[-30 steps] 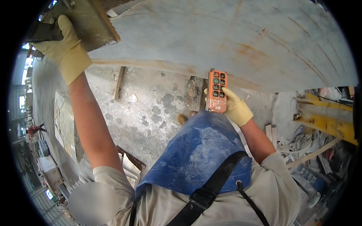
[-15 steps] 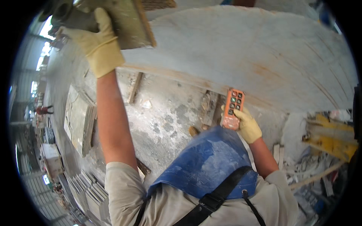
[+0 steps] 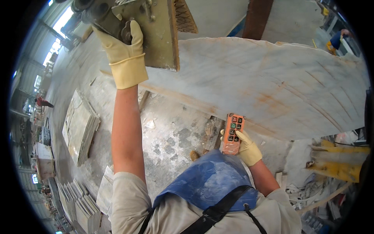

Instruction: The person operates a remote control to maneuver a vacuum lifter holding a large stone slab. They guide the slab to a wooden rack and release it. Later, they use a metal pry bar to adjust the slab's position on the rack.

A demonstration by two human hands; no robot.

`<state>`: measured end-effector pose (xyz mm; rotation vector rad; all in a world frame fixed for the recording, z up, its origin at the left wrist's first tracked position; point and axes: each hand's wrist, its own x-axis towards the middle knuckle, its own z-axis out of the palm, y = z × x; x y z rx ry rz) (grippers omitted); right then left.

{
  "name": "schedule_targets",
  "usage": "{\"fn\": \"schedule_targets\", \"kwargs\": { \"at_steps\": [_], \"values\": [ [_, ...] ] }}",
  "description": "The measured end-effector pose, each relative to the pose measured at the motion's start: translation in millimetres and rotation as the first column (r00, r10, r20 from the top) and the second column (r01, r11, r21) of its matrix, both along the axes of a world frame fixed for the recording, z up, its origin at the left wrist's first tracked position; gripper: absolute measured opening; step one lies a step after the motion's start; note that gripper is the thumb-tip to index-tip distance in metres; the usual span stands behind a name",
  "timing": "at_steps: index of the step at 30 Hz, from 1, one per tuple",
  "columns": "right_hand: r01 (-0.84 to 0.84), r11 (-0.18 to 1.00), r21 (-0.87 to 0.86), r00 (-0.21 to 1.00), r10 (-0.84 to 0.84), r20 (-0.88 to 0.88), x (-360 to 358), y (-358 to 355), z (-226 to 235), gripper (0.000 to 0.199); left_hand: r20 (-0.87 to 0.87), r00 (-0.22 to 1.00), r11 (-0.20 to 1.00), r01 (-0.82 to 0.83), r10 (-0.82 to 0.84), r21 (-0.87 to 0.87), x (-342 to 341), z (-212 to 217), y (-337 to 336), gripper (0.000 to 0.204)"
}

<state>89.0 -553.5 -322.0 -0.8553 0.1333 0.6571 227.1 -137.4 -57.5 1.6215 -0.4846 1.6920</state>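
Observation:
My left hand (image 3: pixel 124 50), in a pale yellow glove, is raised high and grips the dark handle of a greenish metal clamp plate (image 3: pixel 159 35) that hangs over the top edge of a big upright stone slab (image 3: pixel 272 85). My right hand (image 3: pixel 245 146), also gloved, holds an orange remote control (image 3: pixel 233 133) with several buttons, thumb resting on its face, low in front of my blue apron (image 3: pixel 210 181).
Stacks of cut stone tiles (image 3: pixel 80 128) lean on the wet concrete floor to the left, with more stacks (image 3: pixel 80 202) lower left. A yellow metal frame (image 3: pixel 337 162) and rubble sit at right. Another person (image 3: pixel 338 39) stands far upper right; a brown post (image 3: pixel 255 19) rises behind the slab.
The view has swung so the clamp plate and my left hand sit nearer the top centre. The remote in my right hand has shifted right and lower in the picture.

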Motion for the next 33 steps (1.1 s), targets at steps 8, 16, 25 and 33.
{"fn": "schedule_targets", "kwargs": {
  "at_steps": [8,16,25,33],
  "values": [
    [0.0,0.999,0.041,0.99,-0.006,0.143,17.2,-23.7,-4.1,0.066,-0.027,0.998,0.998,-0.062,0.063,0.021,3.6,-0.8,-23.5,0.067],
    [0.143,0.966,0.218,0.987,-0.122,-0.106,3.3,-36.3,11.8,0.059,-0.018,0.982,0.98,-0.185,0.187,0.067,9.4,-8.7,-39.1,0.066],
    [0.107,0.994,-0.028,0.994,-0.108,-0.009,6.0,-43.9,18.7,0.053,-0.03,0.981,0.957,-0.183,0.194,0.225,14.0,-2.7,-40.9,0.071],
    [0.121,0.983,-0.14,0.983,-0.099,0.155,12.1,-51.3,40.1,0.056,-0.071,0.988,0.988,0.129,-0.136,-0.087,28.8,-5.3,-72.5,0.067]
  ]
}}
